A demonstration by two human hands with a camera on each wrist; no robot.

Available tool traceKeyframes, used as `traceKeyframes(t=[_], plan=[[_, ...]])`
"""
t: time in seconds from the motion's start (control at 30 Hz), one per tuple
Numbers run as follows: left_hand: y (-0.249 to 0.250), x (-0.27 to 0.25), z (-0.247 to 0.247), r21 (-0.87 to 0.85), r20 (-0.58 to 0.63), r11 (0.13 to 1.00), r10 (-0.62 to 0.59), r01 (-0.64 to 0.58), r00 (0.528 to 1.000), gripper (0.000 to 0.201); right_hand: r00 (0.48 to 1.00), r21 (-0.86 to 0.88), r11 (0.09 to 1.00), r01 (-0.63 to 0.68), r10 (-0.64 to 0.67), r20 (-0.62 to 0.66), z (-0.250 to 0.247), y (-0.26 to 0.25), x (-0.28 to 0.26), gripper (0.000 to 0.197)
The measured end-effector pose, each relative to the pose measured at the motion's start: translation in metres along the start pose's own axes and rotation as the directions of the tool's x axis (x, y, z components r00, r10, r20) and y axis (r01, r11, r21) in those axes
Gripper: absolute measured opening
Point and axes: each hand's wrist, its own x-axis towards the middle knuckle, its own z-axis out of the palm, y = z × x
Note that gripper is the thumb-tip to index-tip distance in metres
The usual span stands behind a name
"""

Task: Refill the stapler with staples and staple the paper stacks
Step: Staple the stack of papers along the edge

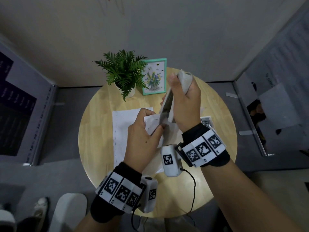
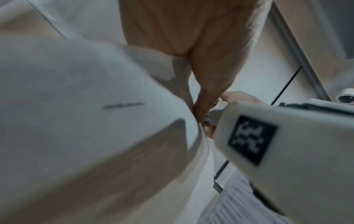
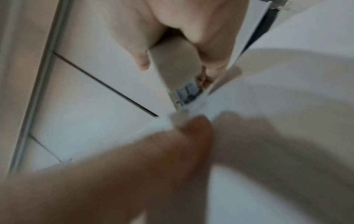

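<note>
Above the round wooden table (image 1: 93, 131), the right hand (image 1: 185, 104) grips a pale grey stapler (image 1: 165, 104), fingers wrapped round it, nose pointing down. Just below and to its left, the left hand (image 1: 142, 131) pinches the corner of a paper stack (image 1: 153, 122) lifted up against the stapler's nose. Under the left hand another white sheet (image 1: 122, 131) lies flat on the table. Beyond both hands stand a potted fern (image 1: 123, 71) and a small framed picture (image 1: 154, 77).
</note>
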Motion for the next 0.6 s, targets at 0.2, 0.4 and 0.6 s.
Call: traceKeyframes(t=[0.2,0.4,0.6], plan=[[-0.006,-0.004,-0.003,-0.023,-0.03,0.999,-0.047,0.047,0.998,0.02,0.988,0.153,0.985,-0.076,0.095,-0.119,-0.037,-0.02,0.002,0.016],[-0.003,-0.01,-0.003,-0.027,-0.147,0.99,0.137,-0.142,0.98,0.019,0.948,0.031,0.947,-0.319,0.319,-0.002,-0.062,-0.016,-0.025,0.03],[-0.005,-0.018,-0.003,0.204,-0.177,0.844,0.53,-0.496,0.829,0.014,0.89,0.082,0.891,-0.446,0.432,0.145,-0.058,-0.027,-0.044,0.021]])
